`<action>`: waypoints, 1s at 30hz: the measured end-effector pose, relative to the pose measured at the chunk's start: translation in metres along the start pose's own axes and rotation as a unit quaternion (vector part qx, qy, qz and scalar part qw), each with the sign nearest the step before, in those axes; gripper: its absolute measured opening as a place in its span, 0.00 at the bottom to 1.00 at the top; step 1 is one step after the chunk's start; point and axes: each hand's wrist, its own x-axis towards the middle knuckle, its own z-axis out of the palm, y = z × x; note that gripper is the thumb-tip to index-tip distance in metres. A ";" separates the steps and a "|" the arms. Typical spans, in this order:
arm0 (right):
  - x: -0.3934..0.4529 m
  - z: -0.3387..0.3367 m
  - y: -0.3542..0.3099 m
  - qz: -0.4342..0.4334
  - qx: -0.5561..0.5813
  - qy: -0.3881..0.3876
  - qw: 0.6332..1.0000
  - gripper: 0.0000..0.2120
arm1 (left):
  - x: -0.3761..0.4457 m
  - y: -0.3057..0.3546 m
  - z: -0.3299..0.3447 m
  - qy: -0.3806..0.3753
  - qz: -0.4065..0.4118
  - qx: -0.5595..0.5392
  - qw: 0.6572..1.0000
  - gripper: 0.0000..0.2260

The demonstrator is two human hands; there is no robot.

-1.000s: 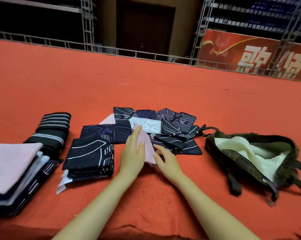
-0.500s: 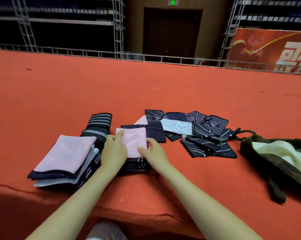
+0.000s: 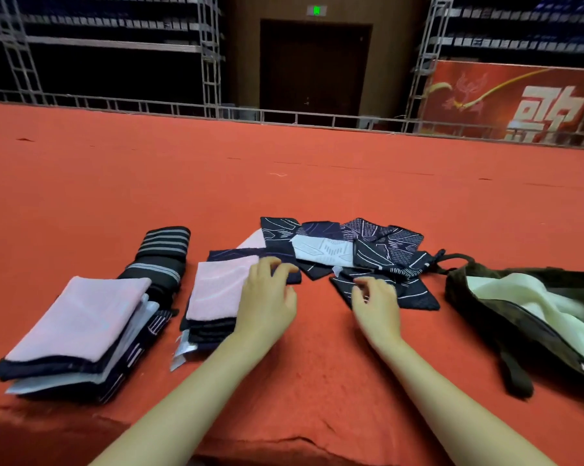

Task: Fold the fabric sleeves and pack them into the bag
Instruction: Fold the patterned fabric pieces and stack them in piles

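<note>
I am seeing open red tabletop (image 3: 317, 364) lying between my forearms at the near edge. Folded stacks (image 3: 82, 331) are blocking the near-left corner, loose sleeves (image 3: 367, 250) are crowding mid-tabletop, and the bag (image 3: 519, 331) is filling the right edge.

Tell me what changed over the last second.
The pink sleeve, held by both hands a second ago, now lies folded on the middle stack. The right hand has let go and moved toward the unfolded pile; the left hand rests by the stack. The bag stayed put.

pink-topped folded stack (image 3: 216, 290) left; loose dark sleeves (image 3: 351, 250) heaped centre; open bag (image 3: 525, 317) right.
</note>
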 end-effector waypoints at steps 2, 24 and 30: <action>0.010 -0.010 0.032 -0.003 -0.069 0.047 0.997 0.12 | 0.000 0.013 0.021 -0.035 0.000 -0.042 0.999 0.15; 0.052 -0.012 0.058 -0.163 0.081 0.091 0.979 0.11 | 0.050 0.031 0.151 0.022 -0.098 -0.155 0.983 0.18; 0.041 -0.012 0.038 -0.182 0.161 0.047 0.969 0.14 | 0.056 0.039 0.137 0.036 -0.008 -0.233 0.972 0.16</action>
